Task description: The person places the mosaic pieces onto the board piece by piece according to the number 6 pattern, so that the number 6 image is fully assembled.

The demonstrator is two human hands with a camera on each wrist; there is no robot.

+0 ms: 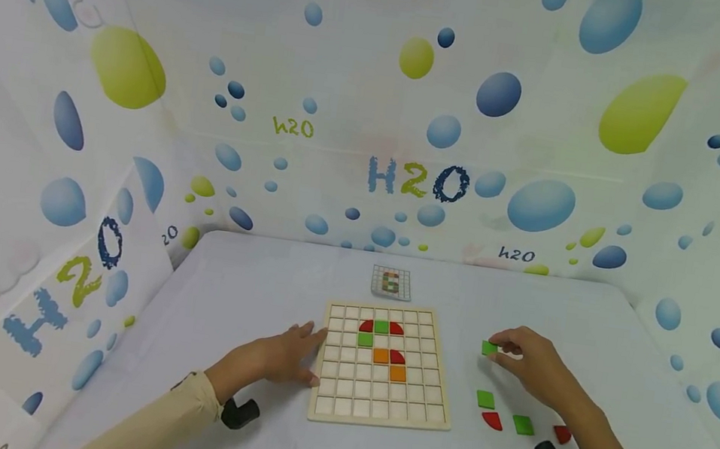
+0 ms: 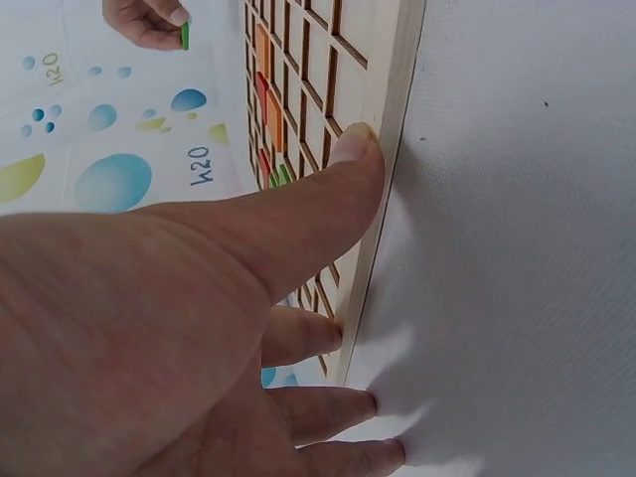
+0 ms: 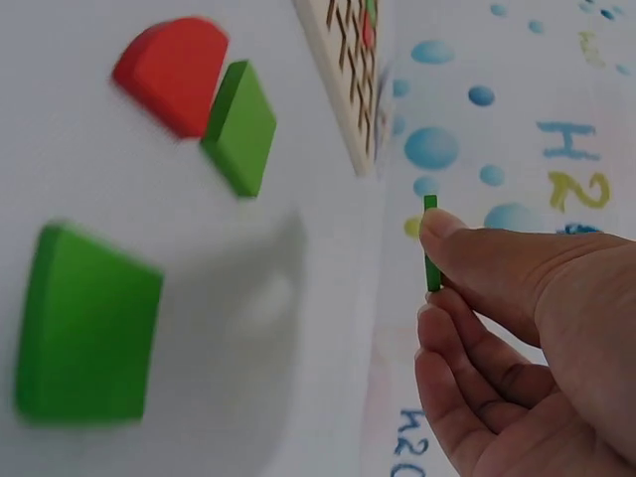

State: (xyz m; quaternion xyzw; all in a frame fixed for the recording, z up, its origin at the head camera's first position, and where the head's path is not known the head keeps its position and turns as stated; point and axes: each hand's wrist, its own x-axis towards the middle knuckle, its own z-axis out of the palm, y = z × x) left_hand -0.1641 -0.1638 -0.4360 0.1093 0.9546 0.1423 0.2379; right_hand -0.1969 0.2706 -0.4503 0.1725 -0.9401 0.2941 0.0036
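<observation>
A wooden grid board [image 1: 345,389] lies at the middle of the table. Set in its cells are red quarter-circle tiles, such as this red tile [image 1: 396,329], two green squares including one green tile [image 1: 365,340], and two orange squares, one being this orange tile [image 1: 398,374]. My left hand [image 1: 288,355] rests at the board's left edge, thumb [image 2: 353,164] on the frame and fingers spread along its side. To the right of the board, my right hand [image 1: 529,361] pinches a green square tile [image 3: 431,243] between thumb and fingertips, held above the table.
Loose tiles lie right of the board: a green square [image 1: 485,399], a red quarter-circle [image 1: 493,421], another green square [image 1: 522,425] and a red piece [image 1: 562,434] near the right wrist. Behind the board lies a small pattern card [image 1: 391,282]. A printed cloth backdrop [image 1: 351,87] surrounds the table.
</observation>
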